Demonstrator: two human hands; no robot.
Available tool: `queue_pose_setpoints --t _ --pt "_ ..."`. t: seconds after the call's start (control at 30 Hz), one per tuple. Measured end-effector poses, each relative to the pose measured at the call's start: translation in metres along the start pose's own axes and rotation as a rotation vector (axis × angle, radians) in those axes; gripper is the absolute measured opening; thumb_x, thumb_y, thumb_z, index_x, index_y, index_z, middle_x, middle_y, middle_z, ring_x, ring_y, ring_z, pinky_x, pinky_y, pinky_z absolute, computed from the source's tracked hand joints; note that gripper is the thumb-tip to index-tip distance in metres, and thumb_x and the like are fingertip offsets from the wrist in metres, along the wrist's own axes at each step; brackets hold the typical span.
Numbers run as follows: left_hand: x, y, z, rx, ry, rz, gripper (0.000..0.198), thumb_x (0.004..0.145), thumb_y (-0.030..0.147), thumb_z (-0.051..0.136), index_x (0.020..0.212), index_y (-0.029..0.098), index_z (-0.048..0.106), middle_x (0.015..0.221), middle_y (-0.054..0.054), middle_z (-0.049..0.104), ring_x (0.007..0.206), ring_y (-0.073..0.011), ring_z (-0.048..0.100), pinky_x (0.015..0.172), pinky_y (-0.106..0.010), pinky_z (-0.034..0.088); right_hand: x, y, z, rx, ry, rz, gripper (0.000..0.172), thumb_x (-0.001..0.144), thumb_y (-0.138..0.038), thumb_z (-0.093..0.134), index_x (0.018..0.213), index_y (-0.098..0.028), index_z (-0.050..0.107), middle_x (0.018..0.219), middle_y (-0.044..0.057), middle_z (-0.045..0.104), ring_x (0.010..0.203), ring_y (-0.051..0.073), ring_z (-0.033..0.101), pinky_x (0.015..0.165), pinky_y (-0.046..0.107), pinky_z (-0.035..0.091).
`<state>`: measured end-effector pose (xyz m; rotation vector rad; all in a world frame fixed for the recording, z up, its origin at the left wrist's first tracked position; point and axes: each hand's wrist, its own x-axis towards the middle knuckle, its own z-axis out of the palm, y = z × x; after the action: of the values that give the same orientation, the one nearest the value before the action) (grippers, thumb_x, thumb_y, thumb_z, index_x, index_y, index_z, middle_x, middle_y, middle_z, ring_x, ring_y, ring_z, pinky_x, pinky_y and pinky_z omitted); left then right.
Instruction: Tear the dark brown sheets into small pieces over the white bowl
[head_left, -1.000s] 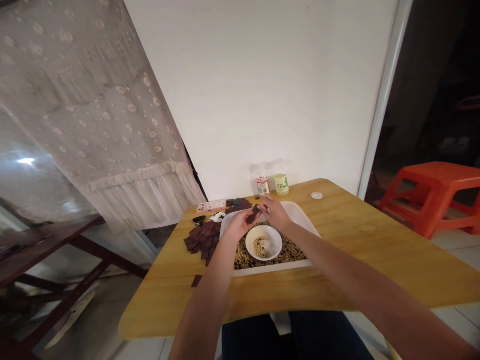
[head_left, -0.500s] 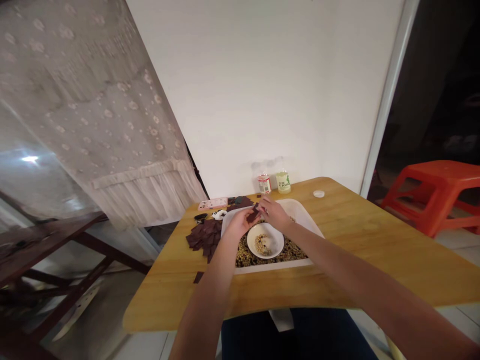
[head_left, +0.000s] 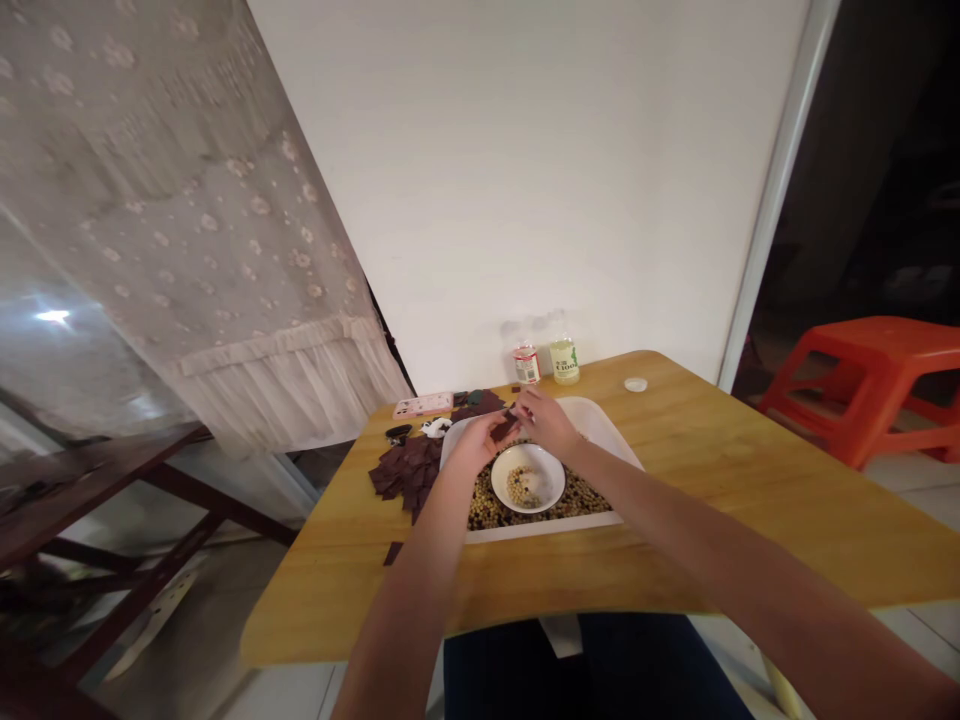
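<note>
My left hand [head_left: 475, 445] and my right hand [head_left: 546, 419] meet above the far side of a white tray [head_left: 609, 433]. Both pinch a small dark brown square piece [head_left: 505, 427] between their fingertips. Just below them a white bowl [head_left: 528, 478] with pale beans in it stands inside the tray, on a layer of mixed pale and dark beans [head_left: 582, 496]. A heap of the same dark brown pieces [head_left: 404, 472] lies on the wooden table [head_left: 720, 480] left of the tray.
Two small bottles [head_left: 545, 362] stand at the wall behind the tray. A white cap [head_left: 635, 384], a pink flat box [head_left: 423, 405] and one stray brown piece [head_left: 392, 553] lie on the table. An orange stool [head_left: 870, 385] stands at right, a lace curtain [head_left: 195, 220] at left.
Both hands stay together over the tray on the brown piece, with only small finger shifts. The view has moved slightly.
</note>
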<state>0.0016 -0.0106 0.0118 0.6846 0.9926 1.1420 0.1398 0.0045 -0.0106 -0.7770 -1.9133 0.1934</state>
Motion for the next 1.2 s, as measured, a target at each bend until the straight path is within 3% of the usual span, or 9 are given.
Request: queue_pose_setpoints --t 0.07,0.2,0.33,0.5,0.63,0.77,0.9,1.03,1.2 --pt "-0.001 0.0001 0.0009 -0.018 0.016 0.007 0.019 0.068 -0.004 0.05 0.068 0.011 0.063 0.069 -0.006 0.067 0.066 -0.0144 0.065 0.075 -0.029 0.052 -0.0006 0.0004 0.0009 -0.003 -0.036 -0.016 0.019 0.073 -0.005 0.04 0.062 -0.02 0.033 0.071 0.0 0.039 0.062 0.013 0.038 0.057 0.024 0.03" --pt "-0.004 0.0005 0.0031 0.015 -0.017 -0.014 0.021 0.07 -0.002 0.047 0.07 0.01 0.064 0.069 -0.006 0.067 0.067 -0.0149 0.065 0.072 -0.028 0.053 -0.0006 0.0008 0.0014 -0.017 0.058 0.03 0.018 0.075 -0.007 0.04 0.063 -0.02 0.034 0.071 0.001 0.039 0.063 0.013 0.038 0.057 0.024 0.031" --pt "-0.0035 0.0004 0.0026 0.01 0.024 0.007 0.021 0.069 -0.004 0.047 0.066 0.011 0.063 0.067 -0.005 0.066 0.066 -0.0145 0.064 0.075 -0.029 0.052 0.0 0.0 0.001 -0.003 -0.01 -0.001 0.019 0.073 -0.006 0.04 0.062 -0.02 0.033 0.07 0.0 0.039 0.062 0.013 0.038 0.056 0.024 0.031" --pt "0.0004 -0.0003 -0.0008 0.024 -0.035 -0.001 0.022 0.069 -0.004 0.048 0.071 0.01 0.064 0.075 -0.008 0.068 0.067 -0.016 0.065 0.076 -0.032 0.052 0.0023 0.0008 0.0006 -0.009 0.071 0.027 0.02 0.073 -0.006 0.04 0.061 -0.02 0.033 0.07 0.001 0.039 0.063 0.014 0.039 0.058 0.024 0.032" --pt "0.0015 -0.0008 -0.0018 0.019 -0.002 0.016 0.023 0.069 -0.004 0.047 0.064 0.012 0.063 0.072 -0.006 0.067 0.069 -0.0155 0.065 0.079 -0.029 0.051 0.0032 0.0007 0.0011 0.001 0.001 -0.003 0.021 0.072 -0.004 0.04 0.061 -0.02 0.033 0.069 0.0 0.039 0.062 0.013 0.039 0.057 0.024 0.031" --pt "-0.0004 -0.001 -0.0004 0.037 -0.016 -0.009 0.021 0.069 -0.003 0.048 0.069 0.012 0.064 0.073 -0.007 0.068 0.071 -0.0162 0.065 0.077 -0.03 0.052 0.0025 -0.0007 0.0003 -0.006 0.072 0.035 0.02 0.073 -0.005 0.04 0.061 -0.02 0.033 0.069 0.0 0.039 0.062 0.014 0.038 0.057 0.024 0.031" --pt "-0.0033 -0.002 0.0006 -0.002 0.0 0.0 0.021 0.067 -0.004 0.049 0.058 0.012 0.059 0.064 -0.005 0.065 0.07 -0.0146 0.064 0.078 -0.03 0.051 0.0007 -0.0015 0.0005 0.015 -0.004 -0.001 0.019 0.071 -0.004 0.039 0.062 -0.02 0.034 0.069 0.0 0.039 0.061 0.013 0.038 0.056 0.024 0.03" --pt "-0.0038 -0.0026 0.0012 0.006 -0.054 -0.023 0.02 0.067 -0.003 0.05 0.065 0.011 0.063 0.073 -0.007 0.067 0.078 -0.0176 0.065 0.081 -0.032 0.05 0.0014 -0.0004 0.0003 -0.013 0.089 0.037 0.02 0.074 -0.007 0.041 0.062 -0.02 0.032 0.069 0.0 0.038 0.063 0.014 0.038 0.058 0.024 0.031" --pt "-0.0035 -0.0016 0.0023 0.001 -0.01 -0.014 0.02 0.066 -0.003 0.048 0.064 0.012 0.061 0.066 -0.005 0.066 0.068 -0.0148 0.064 0.078 -0.031 0.052 0.0022 -0.0001 0.0003 0.013 0.009 -0.008 0.021 0.073 -0.004 0.039 0.062 -0.02 0.032 0.071 0.0 0.039 0.063 0.013 0.039 0.058 0.024 0.031"
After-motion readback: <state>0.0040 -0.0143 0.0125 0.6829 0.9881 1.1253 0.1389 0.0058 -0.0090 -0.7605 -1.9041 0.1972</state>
